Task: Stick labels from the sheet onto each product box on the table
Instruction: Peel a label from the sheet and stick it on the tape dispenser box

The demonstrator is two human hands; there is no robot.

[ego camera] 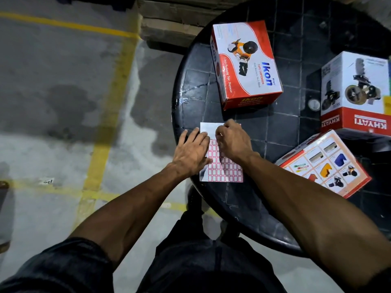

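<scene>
my left hand (193, 152) lies flat, fingers straight, pressing the sheet (224, 169) to the table (190, 81). right hand (231, 140) is curled over the sheet's upper part, fingertips hidden, so i can't tell if it has a label pinched yet. sheet sits at the near left edge of the table. risks as i judge them: label tears or folds on itself if peeled fast; sheet slides off the rim if the left hand lifts. ikon box (246, 64) is just beyond, khyati box (355, 92) and catalogue box (325, 163) to the right; none shows a label.
</scene>
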